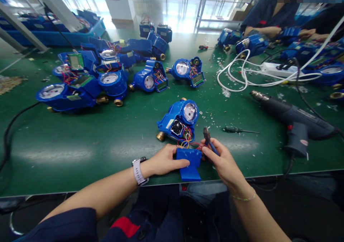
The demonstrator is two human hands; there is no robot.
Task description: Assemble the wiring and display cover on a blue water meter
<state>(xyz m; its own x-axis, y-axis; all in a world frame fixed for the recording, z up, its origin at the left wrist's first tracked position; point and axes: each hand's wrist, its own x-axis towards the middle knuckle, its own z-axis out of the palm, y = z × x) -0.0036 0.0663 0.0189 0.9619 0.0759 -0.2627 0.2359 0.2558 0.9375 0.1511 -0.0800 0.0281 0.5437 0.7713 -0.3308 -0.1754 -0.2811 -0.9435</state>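
A blue water meter [176, 118] with its round dial facing up lies near the front middle of the green table. Coloured wires [187, 134] run out of its opened housing to a blue plastic cover [189, 158]. My left hand [168, 160] grips this cover, thumb on top, close to the table's front edge. Just right of the cover, my right hand [220, 161] is closed around pliers [211, 141], jaws pointing away from me. Its fingertips are beside the red wires; whether they pinch them I cannot tell.
Several blue meters [110, 82] stand at the left and back. On the right are a screwdriver [233, 129], a heat gun [292, 118], a white cable [243, 73] and a power strip [279, 70]. A co-worker's hands [309, 34] are at the back right.
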